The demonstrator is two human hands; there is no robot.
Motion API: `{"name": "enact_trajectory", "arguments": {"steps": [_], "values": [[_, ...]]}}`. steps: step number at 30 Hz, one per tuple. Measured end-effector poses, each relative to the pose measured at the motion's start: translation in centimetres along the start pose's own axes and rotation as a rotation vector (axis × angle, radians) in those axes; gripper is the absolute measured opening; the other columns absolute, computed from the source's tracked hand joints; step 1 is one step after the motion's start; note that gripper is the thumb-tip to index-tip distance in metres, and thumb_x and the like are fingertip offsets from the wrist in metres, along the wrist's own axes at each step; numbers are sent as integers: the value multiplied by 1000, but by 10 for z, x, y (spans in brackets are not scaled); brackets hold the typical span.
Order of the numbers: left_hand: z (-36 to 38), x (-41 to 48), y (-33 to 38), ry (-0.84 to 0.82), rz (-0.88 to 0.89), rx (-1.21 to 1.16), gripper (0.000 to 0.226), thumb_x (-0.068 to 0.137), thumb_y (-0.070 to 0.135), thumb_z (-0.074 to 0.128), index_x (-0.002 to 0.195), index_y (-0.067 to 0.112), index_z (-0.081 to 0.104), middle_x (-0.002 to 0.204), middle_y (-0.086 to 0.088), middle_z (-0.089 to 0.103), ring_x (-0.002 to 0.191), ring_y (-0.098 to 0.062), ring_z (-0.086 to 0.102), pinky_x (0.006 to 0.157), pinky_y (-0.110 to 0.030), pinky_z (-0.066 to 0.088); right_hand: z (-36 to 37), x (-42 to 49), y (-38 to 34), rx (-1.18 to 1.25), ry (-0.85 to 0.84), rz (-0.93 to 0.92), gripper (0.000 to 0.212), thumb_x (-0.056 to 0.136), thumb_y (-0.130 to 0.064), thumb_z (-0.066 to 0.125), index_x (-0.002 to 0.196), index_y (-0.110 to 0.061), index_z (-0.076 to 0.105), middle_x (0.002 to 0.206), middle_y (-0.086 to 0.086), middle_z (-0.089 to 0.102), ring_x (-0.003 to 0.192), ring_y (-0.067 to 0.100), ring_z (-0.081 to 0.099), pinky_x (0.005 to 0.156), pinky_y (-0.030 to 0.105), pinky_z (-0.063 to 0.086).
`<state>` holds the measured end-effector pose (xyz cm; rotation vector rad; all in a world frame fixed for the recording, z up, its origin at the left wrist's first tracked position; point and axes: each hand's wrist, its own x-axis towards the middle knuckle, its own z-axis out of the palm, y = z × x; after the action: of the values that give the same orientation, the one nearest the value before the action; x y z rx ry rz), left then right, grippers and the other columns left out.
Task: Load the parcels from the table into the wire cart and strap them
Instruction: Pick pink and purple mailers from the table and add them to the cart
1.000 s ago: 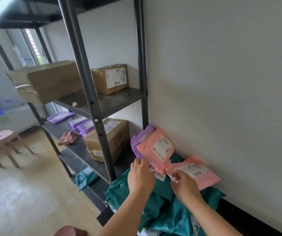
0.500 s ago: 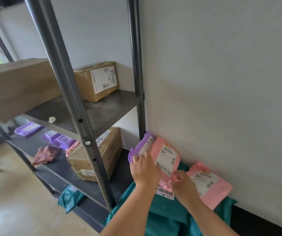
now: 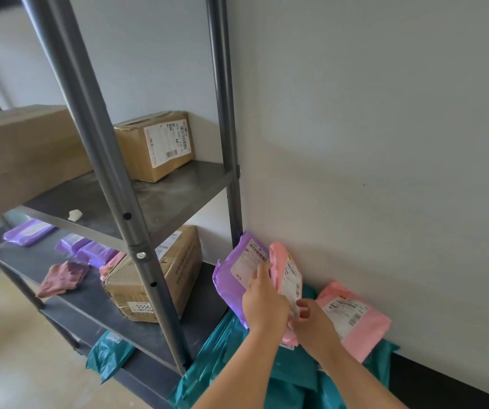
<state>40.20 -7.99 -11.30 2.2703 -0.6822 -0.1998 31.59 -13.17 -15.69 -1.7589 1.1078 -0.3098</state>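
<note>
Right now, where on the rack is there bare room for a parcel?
Upper shelf: bare between the small cardboard box and the front post, bar a white scrap. Lower shelf: a bare strip right of the taped box. Crowded: its left end with purple mailers, and the teal pile.

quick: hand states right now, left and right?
Left hand: touching the purple parcel, one finger straight on its label; grip cannot be told.
Right hand: pinching the upright pink parcel.
</note>
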Motion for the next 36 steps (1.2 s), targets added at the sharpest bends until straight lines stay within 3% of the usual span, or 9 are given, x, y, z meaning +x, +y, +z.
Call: {"name": "enact_trajectory", "arguments": {"steps": [4, 11, 15, 17, 20, 25, 27, 30, 36], "values": [[-4, -10, 5, 65, -34, -45, 45, 84, -3, 54, 112, 32, 50, 106, 5, 63, 85, -15, 61, 64, -31, 58, -17, -7, 4, 28, -13, -18, 35, 93, -16, 58, 127, -19, 51, 100, -11, 62, 82, 2, 59, 57, 14, 40], [-17, -37, 25, 302, 57, 64, 32, 89, 7, 50, 110, 30, 56, 104, 11, 59, 80, -17, 53, 75, -30, 42, -47, -31, 14, 32, 49, -54, 42, 92, -14, 59, 132, -19, 49, 124, 1, 58, 100, 13, 53, 85, 22, 35], [-11, -67, 40, 406, 31, 66, 30, 91, 7, 46, 107, 29, 56, 80, 11, 58, 79, -16, 52, 76, -29, 28, -78, -51, 25, 32, 86, -54, 48, 94, -18, 61, 139, -22, 44, 123, -2, 56, 106, 15, 56, 86, 27, 43], [-4, -84, 45, 415, 21, 69, 28, 90, 6, 46, 102, 28, 57, 74, 11, 54, 78, -17, 51, 75, -31, 26, -95, -64, 33, 62, 130, -39, 51, 96, -23, 61, 142, -22, 39, 128, 0, 55, 102, 15, 60, 76, 22, 48], [7, -109, 51, 382, 39, 95, 24, 90, 7, 45, 92, 29, 55, 74, 13, 54, 80, -17, 51, 75, -32, 24, -121, -84, 51, 133, 192, -24, 57, 97, -35, 58, 145, -18, 33, 126, 0, 56, 82, 4, 56, 57, 17, 42], [31, -156, 61, 270, 19, 125, 29, 92, 8, 39, 95, 32, 55, 84, 13, 60, 89, -14, 54, 83, -30, 30, -157, -117, 90, 179, 166, -11, 63, 89, -47, 66, 142, -20, 42, 110, -9, 53, 93, 7, 55, 74, 25, 47], [44, -176, 66, 199, 26, 127, 31, 92, 7, 37, 97, 31, 56, 84, 13, 59, 84, -13, 52, 78, -29, 27, -169, -129, 105, 194, 157, -15, 56, 85, -50, 69, 132, -25, 52, 110, -14, 57, 101, 7, 56, 80, 24, 46], [61, -204, 72, 82, 48, 107, 30, 91, 6, 36, 93, 28, 58, 85, 8, 65, 77, -14, 52, 77, -29, 31, -182, -147, 123, 224, 137, 3, 38, 82, -52, 70, 111, -30, 62, 97, -16, 68, 87, 1, 64, 64, 19, 44], [84, -239, 77, -42, 40, 44, 28, 88, 8, 37, 84, 25, 59, 75, 10, 55, 75, -19, 52, 72, -35, 42, -197, -175, 161, 283, 187, 83, 17, 91, -43, 64, 97, -28, 64, 85, -8, 71, 79, 9, 67, 61, 24, 44]]}}
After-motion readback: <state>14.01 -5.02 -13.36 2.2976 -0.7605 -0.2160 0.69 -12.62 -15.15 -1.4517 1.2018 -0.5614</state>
